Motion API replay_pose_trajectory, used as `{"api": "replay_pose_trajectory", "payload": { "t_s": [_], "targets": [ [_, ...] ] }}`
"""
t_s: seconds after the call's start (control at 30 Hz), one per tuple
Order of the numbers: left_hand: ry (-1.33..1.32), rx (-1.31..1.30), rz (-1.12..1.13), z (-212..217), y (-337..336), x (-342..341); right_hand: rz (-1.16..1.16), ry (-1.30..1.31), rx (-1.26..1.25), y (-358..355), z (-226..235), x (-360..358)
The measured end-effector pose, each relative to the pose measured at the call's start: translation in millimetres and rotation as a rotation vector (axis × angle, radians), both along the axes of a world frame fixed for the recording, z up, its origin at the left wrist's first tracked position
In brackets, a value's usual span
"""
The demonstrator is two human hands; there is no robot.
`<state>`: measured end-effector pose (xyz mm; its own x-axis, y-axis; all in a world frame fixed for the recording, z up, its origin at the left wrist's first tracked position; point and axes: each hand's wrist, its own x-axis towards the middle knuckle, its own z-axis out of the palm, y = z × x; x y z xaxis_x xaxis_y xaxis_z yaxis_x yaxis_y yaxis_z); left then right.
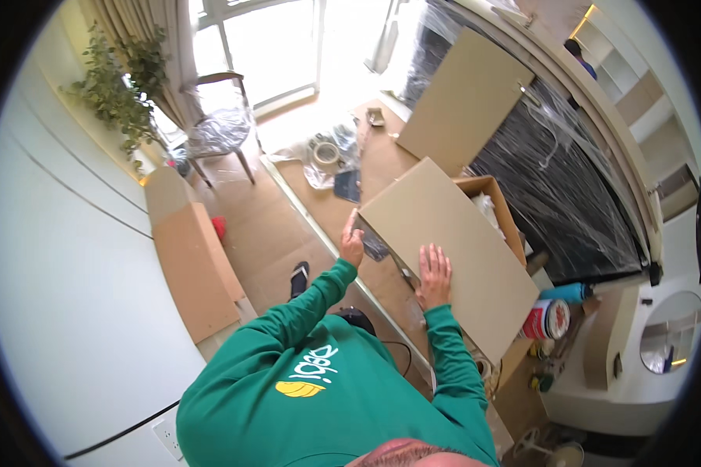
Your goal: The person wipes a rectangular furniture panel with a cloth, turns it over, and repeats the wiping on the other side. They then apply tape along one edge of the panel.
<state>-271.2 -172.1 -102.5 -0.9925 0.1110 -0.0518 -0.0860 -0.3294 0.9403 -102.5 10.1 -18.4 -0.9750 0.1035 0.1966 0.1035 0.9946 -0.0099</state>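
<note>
A flat beige panel [467, 261] lies at a slant in front of me, its far-left corner near the middle of the view. My right hand [435, 276] rests palm down on its near part, fingers stretched out and slightly apart. At the far-left corner is my left hand [351, 240], its index finger extended along the panel's edge; some of its other fingers are hidden. An open cardboard box [491, 202] with whitish plastic inside shows from under the panel's far side. Below the left edge sits a dark, plastic-wrapped item [375, 246], partly covered.
A second beige panel [467, 101] leans against black plastic-wrapped furniture [576, 194]. A paint can [549, 319] and a blue cylinder [566, 293] stand at the right. A roll of tape [325, 153] lies on brown floor covering. A wrapped chair [220, 128] stands far left.
</note>
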Motion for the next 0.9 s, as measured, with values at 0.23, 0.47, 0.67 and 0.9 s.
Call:
{"api": "replay_pose_trajectory", "payload": {
  "t_s": [0.23, 0.47, 0.67, 0.9],
  "targets": [
    [0.137, -0.087, 0.07, -21.1, -3.8, -1.3, 0.073, 0.022, -0.005, -0.6, 0.0, 11.4],
    [0.1, -0.076, 0.011, -22.9, -5.7, -5.0, 0.101, 0.043, 0.05, 2.4, -2.9, 6.7],
    [0.103, -0.19, -0.153, 10.1, 0.3, -12.0, 0.056, 0.02, 0.015, 6.7, 3.8, 19.1],
    [0.12, -0.063, -0.126, -10.3, -18.2, 0.4, 0.114, 0.021, 0.016, 4.7, 6.9, 17.5]
  ]
}}
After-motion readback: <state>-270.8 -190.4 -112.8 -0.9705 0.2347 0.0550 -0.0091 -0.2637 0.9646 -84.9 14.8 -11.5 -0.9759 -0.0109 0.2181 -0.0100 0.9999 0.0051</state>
